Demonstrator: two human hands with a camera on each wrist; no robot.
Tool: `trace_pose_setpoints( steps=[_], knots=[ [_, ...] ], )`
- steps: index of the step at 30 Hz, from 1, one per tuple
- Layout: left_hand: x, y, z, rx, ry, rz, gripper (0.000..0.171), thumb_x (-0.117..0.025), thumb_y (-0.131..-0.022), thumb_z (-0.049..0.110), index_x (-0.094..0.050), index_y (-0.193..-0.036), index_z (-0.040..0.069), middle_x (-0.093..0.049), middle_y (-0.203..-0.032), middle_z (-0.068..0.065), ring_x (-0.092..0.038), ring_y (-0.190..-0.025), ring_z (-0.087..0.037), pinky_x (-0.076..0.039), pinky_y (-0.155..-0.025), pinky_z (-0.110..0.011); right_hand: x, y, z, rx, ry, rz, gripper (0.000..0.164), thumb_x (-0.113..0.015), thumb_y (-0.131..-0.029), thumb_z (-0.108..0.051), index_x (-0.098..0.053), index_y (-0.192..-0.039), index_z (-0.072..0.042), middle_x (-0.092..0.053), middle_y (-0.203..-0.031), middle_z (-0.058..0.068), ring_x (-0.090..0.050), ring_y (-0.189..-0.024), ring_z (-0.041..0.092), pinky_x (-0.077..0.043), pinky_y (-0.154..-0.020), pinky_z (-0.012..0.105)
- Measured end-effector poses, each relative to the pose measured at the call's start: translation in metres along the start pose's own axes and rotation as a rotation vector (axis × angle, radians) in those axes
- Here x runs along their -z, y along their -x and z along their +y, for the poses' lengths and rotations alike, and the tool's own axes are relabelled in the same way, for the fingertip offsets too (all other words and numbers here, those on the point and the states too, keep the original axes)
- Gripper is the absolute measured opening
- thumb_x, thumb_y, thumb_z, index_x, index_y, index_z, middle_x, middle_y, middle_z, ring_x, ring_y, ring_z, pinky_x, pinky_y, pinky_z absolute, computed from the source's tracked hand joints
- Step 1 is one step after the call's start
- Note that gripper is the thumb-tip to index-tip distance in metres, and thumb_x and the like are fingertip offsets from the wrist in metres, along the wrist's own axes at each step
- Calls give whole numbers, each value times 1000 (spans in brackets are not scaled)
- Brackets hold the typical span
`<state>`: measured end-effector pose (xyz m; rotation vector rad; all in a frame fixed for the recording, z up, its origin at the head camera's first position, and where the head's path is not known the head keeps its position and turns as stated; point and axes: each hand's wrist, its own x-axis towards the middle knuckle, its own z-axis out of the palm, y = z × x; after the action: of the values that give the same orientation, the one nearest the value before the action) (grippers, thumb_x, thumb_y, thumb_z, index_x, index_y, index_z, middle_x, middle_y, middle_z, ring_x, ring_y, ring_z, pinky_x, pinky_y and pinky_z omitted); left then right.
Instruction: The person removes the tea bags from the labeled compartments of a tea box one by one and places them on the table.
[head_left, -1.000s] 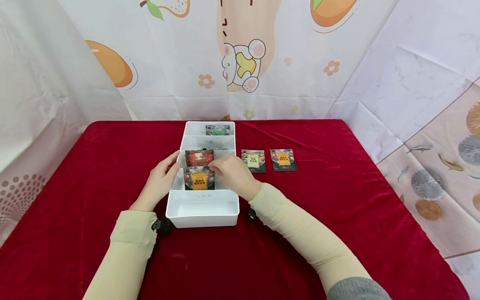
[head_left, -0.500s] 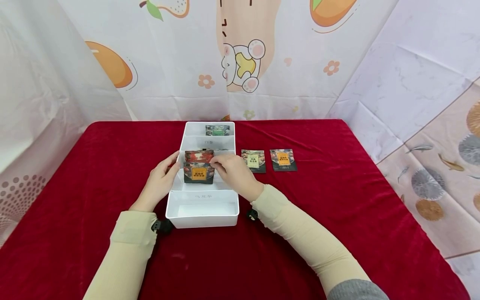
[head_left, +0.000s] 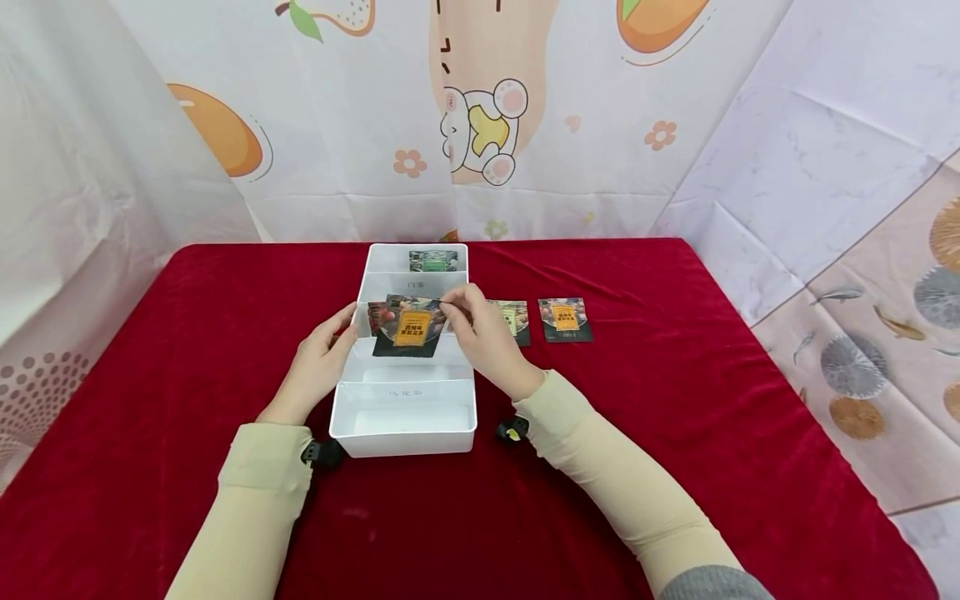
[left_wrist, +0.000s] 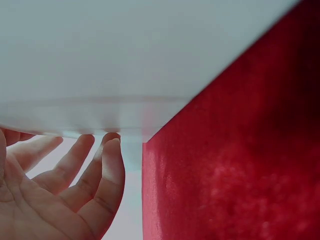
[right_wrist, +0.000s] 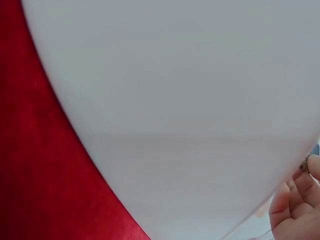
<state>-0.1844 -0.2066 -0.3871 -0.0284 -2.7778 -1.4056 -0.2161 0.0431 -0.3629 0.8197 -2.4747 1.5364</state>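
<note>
Packet with orange label [head_left: 411, 328] over white box [head_left: 403, 444], green packet [head_left: 432, 262] in far compartment [head_left: 387, 259]

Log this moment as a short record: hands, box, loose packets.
Left hand: fingertips touch the white box on its left side
Right hand: pinches an orange-labelled packet by an upper corner, above the box
In box: green-labelled packet, far compartment; red packet, mostly hidden
On red cloth: second orange-labelled packet; yellow-labelled packet, partly hidden
</note>
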Motion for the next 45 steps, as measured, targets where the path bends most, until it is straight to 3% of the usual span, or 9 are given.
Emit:
trace_pose_setpoints(
  steps=[8, 24, 32, 38, 45],
  knots=[
    [-1, 0, 1, 3, 6, 8, 54, -36, -107, 31, -31, -156, 9, -38, -155, -23, -49, -129, -42, -43, -104, -60, 10, 3, 0, 2, -123, 42, 13, -46, -105, -8, -48, -115, -1, -60, -97, 17, -54, -82, 22, -49, -74, 30],
    [1, 1, 2, 13, 22, -11, 53, -37, -107, 29, -30, -157, 13, -38, -155, -22, -53, -125, -42, -45, -102, -57, 45, 7, 0, -57, -54, 165, 15, -49, -104, -11, -52, -114, -1, -66, -98, 18, -59, -80, 24, -48, -71, 27],
    [1, 2, 3, 30, 32, -22, 54, -37, -107, 33, -28, -157, 15, -36, -156, -22, -51, -127, -42, -44, -104, -58, 69, 6, 8, -112, -65, 184, 16, -52, -103, -11, -56, -113, 2, -66, -93, 20, -56, -76, 14, -46, -70, 22],
    [1, 1, 0, 27, 38, -23, 54, -36, -107, 33, -28, -157, 15, -38, -154, -23, -55, -123, -43, -47, -101, -58, 90, 6, 16, -205, -100, 182, 20, -51, -103, -15, -56, -115, 1, -63, -90, 13, -57, -74, 8, -48, -68, 21],
    [1, 1, 0, 42, 49, -29, 55, -36, -107, 33, -27, -158, 13, -35, -157, -22, -51, -127, -44, -44, -103, -59, 116, 5, 30, -231, -130, 207, 23, -53, -103, -14, -56, -115, 5, -58, -78, -8, -50, -68, 5, -43, -63, 20]
  ],
)
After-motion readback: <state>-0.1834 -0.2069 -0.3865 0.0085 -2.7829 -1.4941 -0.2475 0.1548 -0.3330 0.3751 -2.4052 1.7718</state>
